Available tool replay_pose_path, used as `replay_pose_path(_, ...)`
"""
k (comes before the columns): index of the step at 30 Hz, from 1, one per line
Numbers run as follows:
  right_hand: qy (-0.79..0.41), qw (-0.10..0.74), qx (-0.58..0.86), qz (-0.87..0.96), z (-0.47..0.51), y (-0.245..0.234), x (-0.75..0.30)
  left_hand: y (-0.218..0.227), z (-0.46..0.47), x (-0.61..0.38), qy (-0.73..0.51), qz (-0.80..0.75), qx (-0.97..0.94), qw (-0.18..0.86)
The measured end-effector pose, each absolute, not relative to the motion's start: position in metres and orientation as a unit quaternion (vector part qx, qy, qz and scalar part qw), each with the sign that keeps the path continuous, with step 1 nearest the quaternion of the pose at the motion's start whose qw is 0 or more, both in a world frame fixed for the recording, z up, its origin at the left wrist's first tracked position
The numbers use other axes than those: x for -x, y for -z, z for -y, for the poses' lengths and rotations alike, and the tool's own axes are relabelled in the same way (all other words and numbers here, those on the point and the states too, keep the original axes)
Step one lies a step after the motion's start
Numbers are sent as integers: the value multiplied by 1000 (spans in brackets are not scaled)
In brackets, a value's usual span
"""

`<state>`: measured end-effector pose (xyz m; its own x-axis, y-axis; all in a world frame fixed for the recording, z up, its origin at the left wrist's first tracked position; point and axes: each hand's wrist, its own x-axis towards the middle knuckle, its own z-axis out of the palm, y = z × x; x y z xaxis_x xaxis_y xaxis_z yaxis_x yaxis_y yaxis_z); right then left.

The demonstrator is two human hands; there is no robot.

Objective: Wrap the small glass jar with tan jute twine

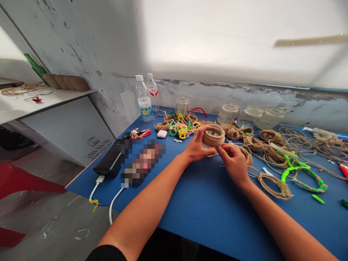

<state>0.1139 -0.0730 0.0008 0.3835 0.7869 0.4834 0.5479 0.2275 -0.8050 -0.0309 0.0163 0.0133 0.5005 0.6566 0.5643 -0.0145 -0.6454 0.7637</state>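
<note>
My left hand grips a small jar wrapped in jute twine, fingers curled round its left side, holding it tilted just above the blue table. My right hand is closed in a pinch on a strand of twine right below the jar's lower edge. Loose coils of jute twine lie to the right of my right hand, and more coils sit behind it.
Two water bottles and several empty glass jars stand along the back wall. Coloured pipe cleaners lie behind the hands, green ones to the right. A black power bank with white cables, keys and an earbud case sit left.
</note>
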Motion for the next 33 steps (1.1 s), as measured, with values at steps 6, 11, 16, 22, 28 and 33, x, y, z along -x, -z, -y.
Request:
replay_pose_path(6,-119,558,611,549,70,4,-118,-15,-17,32,-456,-210,-782,370)
replay_pose_path(11,-159,581,603,523,68,7,-118,-14,-17,31,-459,-209,-782,367)
replay_pose_path(16,-221,572,597,518,69,7,-115,-12,-19,31,-457,-198,-780,379)
replay_pose_path(22,-226,576,600,507,69,6,-115,-13,-17,30,-457,-201,-778,382)
replay_pose_path(28,-220,575,605,505,70,5,-115,-12,-16,30,-455,-207,-773,391)
replay_pose_path(33,-229,598,580,504,70,5,-114,-12,-15,30,-450,-209,-769,404)
